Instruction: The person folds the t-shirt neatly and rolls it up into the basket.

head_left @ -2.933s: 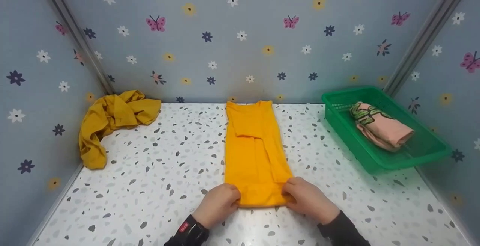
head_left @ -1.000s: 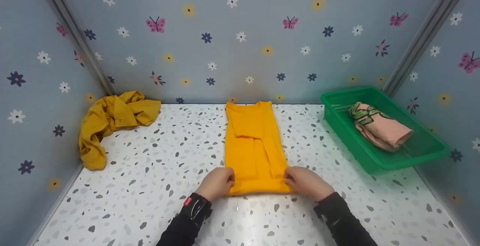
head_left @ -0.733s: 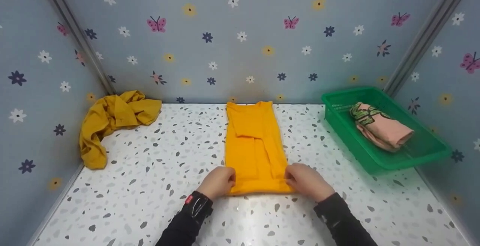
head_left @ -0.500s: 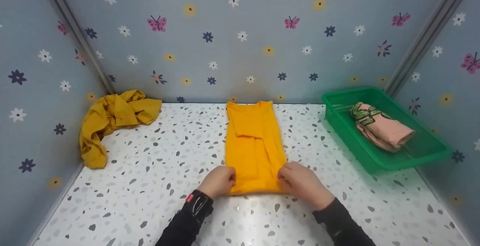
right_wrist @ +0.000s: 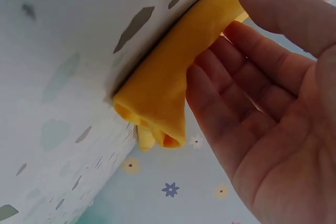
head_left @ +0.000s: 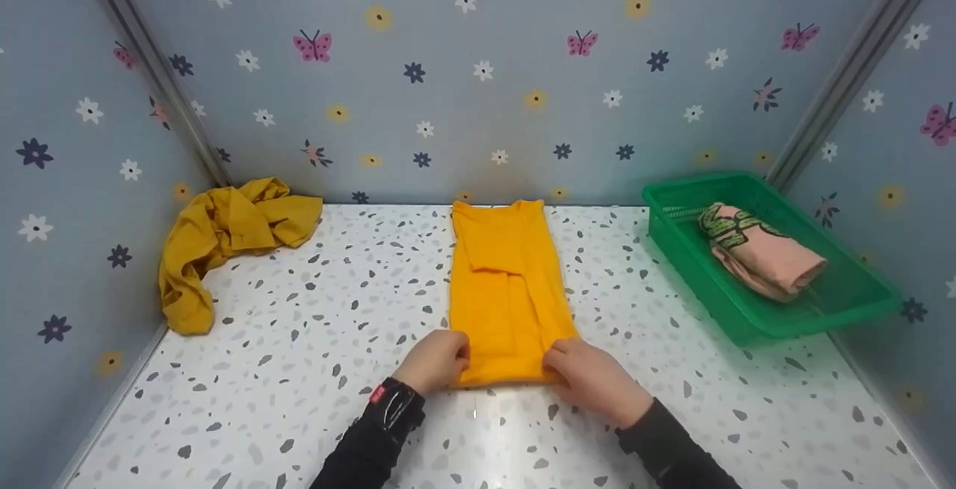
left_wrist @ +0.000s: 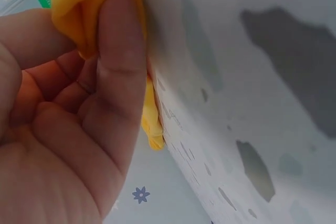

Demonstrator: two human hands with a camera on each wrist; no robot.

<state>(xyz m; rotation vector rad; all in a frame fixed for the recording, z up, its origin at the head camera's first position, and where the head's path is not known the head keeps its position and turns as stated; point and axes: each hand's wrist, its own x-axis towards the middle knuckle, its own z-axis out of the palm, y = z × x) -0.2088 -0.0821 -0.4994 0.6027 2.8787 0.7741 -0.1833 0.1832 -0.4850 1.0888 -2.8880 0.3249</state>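
Note:
A bright yellow long-sleeved shirt [head_left: 493,302] lies face down or up, I cannot tell which, as a narrow strip with its sleeves laid inward. Its near end is turned over into a short fold. My left hand [head_left: 433,360] pinches that fold at the near left corner; the left wrist view shows the cloth [left_wrist: 79,3] between thumb and finger. On the right, my right hand [head_left: 597,381] holds the near edge a little in from the corner. In the right wrist view its thumb and fingers [right_wrist: 210,93] are around the rolled edge, whose open end [right_wrist: 152,124] sticks out.
A crumpled mustard garment [head_left: 239,228] lies at the back left against the wall. At the right stands a green plastic basket [head_left: 694,272] with a folded pink garment [head_left: 769,250] in it. Flower-patterned walls [head_left: 478,41] enclose the speckled white table [head_left: 299,392].
The shirt's near end was turned over away from me, shortening the strip. Since then my right hand has slid leftward along the near edge, while my left hand has stayed at its corner.

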